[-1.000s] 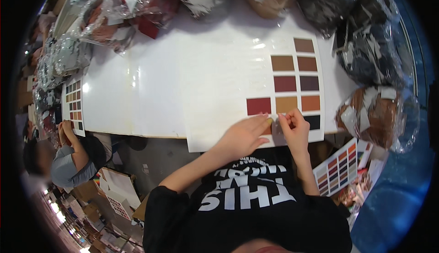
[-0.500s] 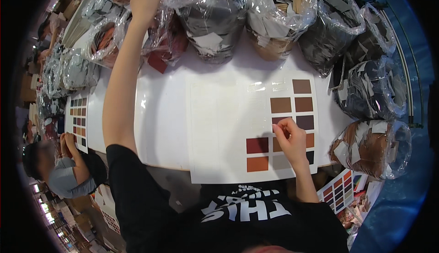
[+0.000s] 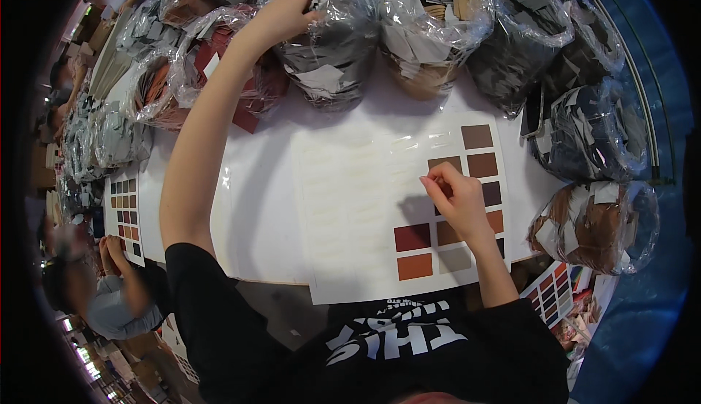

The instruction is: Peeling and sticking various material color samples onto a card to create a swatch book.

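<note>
My left hand (image 3: pixel 288 16) is stretched out to the far side of the table, at the rim of a clear plastic bag of dark grey swatches (image 3: pixel 321 54). Its thumb and forefinger stand apart, and I see nothing held between them. My right hand (image 3: pixel 458 199) hovers over a white sample card (image 3: pixel 343 258) with thumb and fingertips pinched together; whatever they may hold is too small to make out. Brown, dark red, orange and grey rectangles fill the card's right part, among them a dark red swatch (image 3: pixel 412 237). Pale glossy strips mark its bare left part.
More clear bags of swatches ring the table: beige (image 3: pixel 431 46), dark grey (image 3: pixel 515 46), navy (image 3: pixel 588 134), brown (image 3: pixel 584 221) and red (image 3: pixel 219 46). At the left, a person (image 3: pixel 120 294) works at another sample card (image 3: pixel 124 210). A swatch chart (image 3: pixel 549 294) lies at lower right.
My left hand has come down and right from the far-left bags to the dark grey bag. My right hand has shifted slightly up and left, still pinched. The card has tilted a little.
</note>
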Demonstrator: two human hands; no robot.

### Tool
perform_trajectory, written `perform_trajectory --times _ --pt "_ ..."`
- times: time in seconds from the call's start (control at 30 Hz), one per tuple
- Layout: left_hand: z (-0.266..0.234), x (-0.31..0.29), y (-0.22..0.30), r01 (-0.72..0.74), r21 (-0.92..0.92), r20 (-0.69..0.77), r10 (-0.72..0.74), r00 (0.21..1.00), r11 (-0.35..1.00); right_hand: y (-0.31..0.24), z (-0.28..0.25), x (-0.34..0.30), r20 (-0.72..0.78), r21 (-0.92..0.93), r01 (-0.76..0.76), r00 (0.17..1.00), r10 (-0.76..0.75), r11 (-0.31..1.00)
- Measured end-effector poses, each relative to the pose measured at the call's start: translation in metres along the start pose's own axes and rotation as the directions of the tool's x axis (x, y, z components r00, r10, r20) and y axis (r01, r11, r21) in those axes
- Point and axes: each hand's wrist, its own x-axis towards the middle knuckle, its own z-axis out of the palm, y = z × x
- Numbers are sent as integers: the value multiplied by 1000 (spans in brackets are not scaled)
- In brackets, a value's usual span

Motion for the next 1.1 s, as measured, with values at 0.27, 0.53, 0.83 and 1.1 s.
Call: perform_trajectory --times 0.27,0.53,0.83,1.1 --pt "-4 4 30 -24 238 -197 72 978 971 0 -26 18 -26 -6 33 999 -34 999" --pt "-5 -4 7 -28 -28 -47 27 999 999 -38 -89 154 -210 -649 429 693 -690 628" --pt "4 -14 44 81 -48 -261 -91 961 996 -18 -96 244 -80 -705 306 862 -500 640" --pt "-5 -26 63 83 -262 -664 -242 707 962 -8 -69 248 45 -348 426 897 -439 835"
